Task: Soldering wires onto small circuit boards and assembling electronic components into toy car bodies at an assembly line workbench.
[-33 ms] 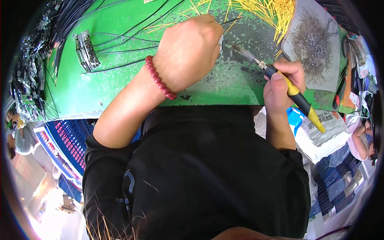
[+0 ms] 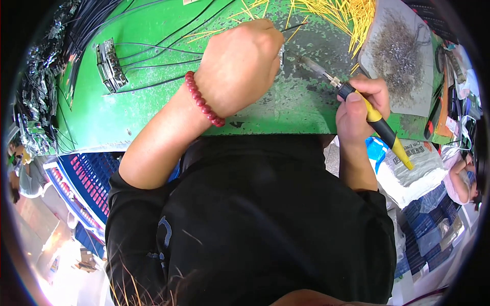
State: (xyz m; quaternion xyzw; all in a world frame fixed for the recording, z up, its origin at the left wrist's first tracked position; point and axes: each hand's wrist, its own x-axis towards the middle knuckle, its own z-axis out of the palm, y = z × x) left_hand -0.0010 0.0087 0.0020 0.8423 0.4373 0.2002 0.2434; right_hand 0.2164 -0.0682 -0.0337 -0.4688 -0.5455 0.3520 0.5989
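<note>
My left hand (image 2: pixel 237 69), a red bead bracelet at its wrist, rests back-up over the table with its fingers curled closed. Whatever it pinches is hidden beneath it. Black wires (image 2: pixel 158 66) run from a bundle of shiny black parts (image 2: pixel 110 66) on the left to under this hand, and a dark wire end (image 2: pixel 295 26) pokes out beyond the knuckles. Held like a pen in my right hand (image 2: pixel 360 104) is a yellow and black soldering iron (image 2: pixel 380 122). Its tip points left at a small pale piece beside my left fingers, with a gap between.
Cut yellow wires (image 2: pixel 352 20) pile up at the far right of the green table (image 2: pixel 168 109). Beside them lies a pale sheet (image 2: pixel 416 99) strewn with dark scraps. Black wires and shiny black parts (image 2: pixel 43 92) crowd the left edge. A blue basket (image 2: pixel 89 176) stands below, left.
The soldering iron has tilted very slightly in my right hand. My left hand stays almost in place.
</note>
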